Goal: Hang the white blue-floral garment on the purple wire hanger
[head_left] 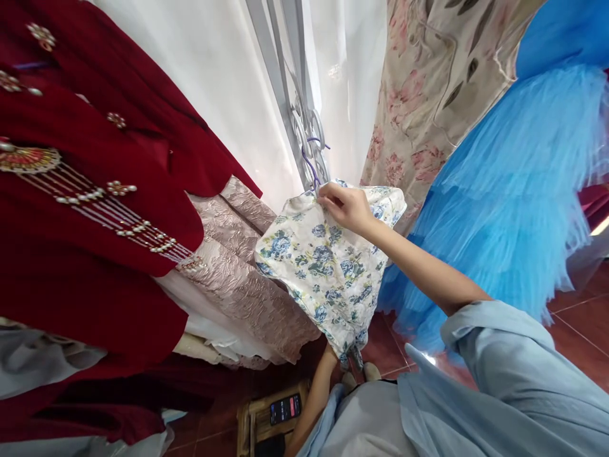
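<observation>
A small white garment with blue flowers (328, 260) hangs from a purple hanger (311, 166) hooked on a grey metal window grille (304, 127). My right hand (345, 206) is raised and pinches the garment's top edge just below the hanger. My left arm reaches down under the garment's hem. My left hand is hidden behind the cloth, and I cannot tell whether it grips the hem.
A dark red embroidered dress (85, 190) and a pale pink brocade skirt (242, 279) hang at left. A blue tulle dress (504, 203) and a floral curtain (423, 95) are at right. On the red tile floor a phone (285, 408) lies on a wooden stool (252, 422).
</observation>
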